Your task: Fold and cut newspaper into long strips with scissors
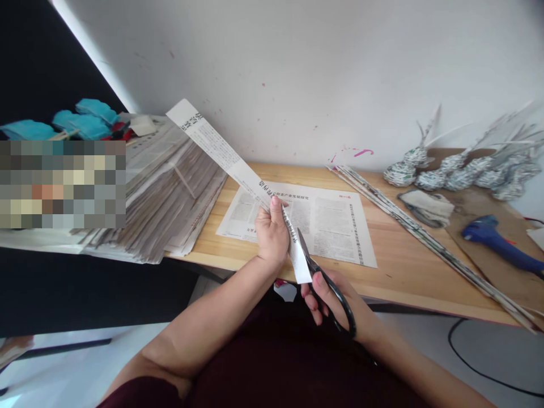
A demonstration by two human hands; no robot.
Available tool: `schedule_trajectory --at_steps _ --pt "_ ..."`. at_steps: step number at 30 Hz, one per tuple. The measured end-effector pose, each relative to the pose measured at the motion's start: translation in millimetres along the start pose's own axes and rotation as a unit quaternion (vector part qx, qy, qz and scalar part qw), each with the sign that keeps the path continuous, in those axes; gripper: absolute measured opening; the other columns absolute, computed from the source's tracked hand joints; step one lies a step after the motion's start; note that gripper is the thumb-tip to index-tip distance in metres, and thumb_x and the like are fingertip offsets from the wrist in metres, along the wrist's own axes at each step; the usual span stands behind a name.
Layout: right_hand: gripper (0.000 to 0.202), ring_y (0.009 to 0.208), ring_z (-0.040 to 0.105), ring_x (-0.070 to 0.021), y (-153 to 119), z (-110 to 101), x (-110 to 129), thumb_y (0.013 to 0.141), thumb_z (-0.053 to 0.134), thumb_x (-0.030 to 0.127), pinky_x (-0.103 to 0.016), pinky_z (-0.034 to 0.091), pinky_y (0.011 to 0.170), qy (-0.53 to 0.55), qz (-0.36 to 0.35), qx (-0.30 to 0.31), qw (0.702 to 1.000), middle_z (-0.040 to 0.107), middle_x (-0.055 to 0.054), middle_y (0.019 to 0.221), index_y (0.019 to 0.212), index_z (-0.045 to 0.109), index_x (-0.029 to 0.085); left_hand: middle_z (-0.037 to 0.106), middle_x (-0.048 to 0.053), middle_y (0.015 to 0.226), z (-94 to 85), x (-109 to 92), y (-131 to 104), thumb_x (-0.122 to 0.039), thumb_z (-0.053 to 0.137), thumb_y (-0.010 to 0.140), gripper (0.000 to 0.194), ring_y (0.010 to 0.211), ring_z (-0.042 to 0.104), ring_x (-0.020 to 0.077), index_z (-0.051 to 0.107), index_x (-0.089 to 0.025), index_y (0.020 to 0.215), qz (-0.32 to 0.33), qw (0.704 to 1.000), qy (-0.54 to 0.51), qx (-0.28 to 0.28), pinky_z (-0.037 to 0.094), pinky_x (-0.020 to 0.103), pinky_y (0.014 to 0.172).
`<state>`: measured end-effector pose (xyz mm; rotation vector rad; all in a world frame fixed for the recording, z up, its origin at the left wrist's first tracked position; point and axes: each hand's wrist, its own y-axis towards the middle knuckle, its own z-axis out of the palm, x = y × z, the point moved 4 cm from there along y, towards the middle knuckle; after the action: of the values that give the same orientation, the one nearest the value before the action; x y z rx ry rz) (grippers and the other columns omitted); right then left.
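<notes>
A long folded strip of newspaper [225,156] runs diagonally from upper left down toward my body. My left hand [273,232] pinches it near its lower part, thumb on top. Black-handled scissors [335,294] are in my right hand [340,292], whose fingers wrap the handles. Their blades point up and lie against the right edge of the strip's lower end. Beneath the strip and my left hand, a printed newspaper sheet [340,226] lies flat on the wooden table [408,272].
Stacked newspapers [178,192] fill the left side, with blue objects [89,122] on top. Long paper rods [408,226] cross the right side. Behind them are woven paper pieces [450,170]; a blue glue gun [501,243] lies on cardboard [471,249]. A black cable [453,351] hangs below.
</notes>
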<state>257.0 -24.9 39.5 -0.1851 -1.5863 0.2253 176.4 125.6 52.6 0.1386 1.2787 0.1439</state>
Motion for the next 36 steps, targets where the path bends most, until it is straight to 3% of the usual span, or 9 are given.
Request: schedule_trajectory --at_steps 16,24,30,36 --pt "0.069 0.031 0.045 -0.0067 -1.5 1.0 -12.8 0.078 0.051 0.088 -0.02 0.03 0.035 0.029 0.042 -0.015 0.999 0.046 0.008 0.049 0.071 0.049 0.02 0.06 0.001 0.076 0.7 -1.3 0.6 -0.06 0.053 0.096 0.041 0.078 0.056 0.0171 0.059 -0.024 0.078 0.012 1.0 0.005 -0.003 0.045 0.033 0.079" --pt "0.062 0.044 0.052 -0.0063 -0.6 -4.6 -5.2 0.092 0.045 0.077 -0.021 0.036 0.047 -0.002 -0.007 0.003 1.0 0.053 0.005 0.058 0.079 0.055 0.018 0.061 0.001 0.077 3.0 -1.7 -9.5 -0.061 0.052 0.096 0.042 0.077 0.056 0.0168 0.06 -0.024 0.077 0.032 0.999 0.036 0.024 0.046 0.033 0.078" --pt "0.066 0.045 0.051 -0.0091 5.0 -0.4 10.9 0.09 0.041 0.081 -0.023 0.039 0.048 -0.024 -0.036 0.004 0.999 0.052 0.003 0.05 0.067 0.051 0.02 0.058 0.0 0.071 5.3 -3.6 -16.5 -0.062 0.053 0.095 0.043 0.07 0.052 0.0159 0.059 -0.024 0.077 0.017 0.998 0.042 0.032 0.046 0.032 0.071" --pt "0.07 0.036 0.046 -0.0078 4.6 1.7 5.0 0.085 0.04 0.088 -0.023 0.034 0.04 0.0 -0.017 -0.007 1.0 0.046 0.005 0.047 0.064 0.045 0.022 0.059 0.0 0.071 5.0 -5.4 -15.2 -0.062 0.053 0.095 0.043 0.071 0.053 0.0161 0.06 -0.024 0.076 0.01 0.999 0.033 0.03 0.046 0.032 0.072"
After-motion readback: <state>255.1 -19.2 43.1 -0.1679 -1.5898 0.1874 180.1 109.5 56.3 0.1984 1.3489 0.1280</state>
